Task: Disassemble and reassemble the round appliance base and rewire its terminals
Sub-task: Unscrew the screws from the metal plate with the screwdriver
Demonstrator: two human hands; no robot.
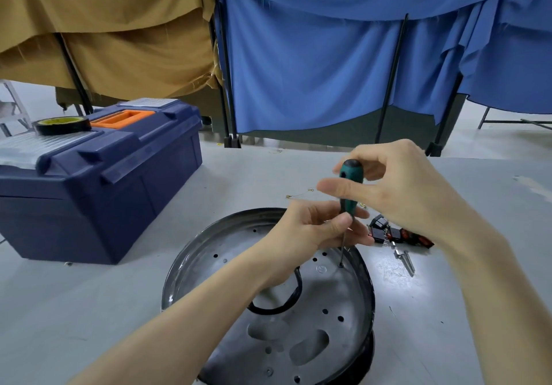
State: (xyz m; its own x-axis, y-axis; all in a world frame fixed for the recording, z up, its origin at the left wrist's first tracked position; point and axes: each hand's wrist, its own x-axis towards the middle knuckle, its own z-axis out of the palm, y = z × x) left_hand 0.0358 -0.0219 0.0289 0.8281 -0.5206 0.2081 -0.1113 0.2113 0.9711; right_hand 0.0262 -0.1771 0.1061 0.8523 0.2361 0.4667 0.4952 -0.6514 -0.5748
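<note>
Head view: the fingers (330, 187) of the right hand (400, 187) pinch the green handle of the screwdriver (352, 186) near its cap, while the left hand (307, 234) pinches the thin shaft just under the handle between thumb and curled forefinger. The tool stands almost upright, its long axis running down from both hands to a tip resting on what looks like a screw (340, 264), too small to be sure, at the far right of the round appliance base (236, 268). That base lies flat on the table (89, 310), directly below the hands, the left hand nearer the tip.
</note>
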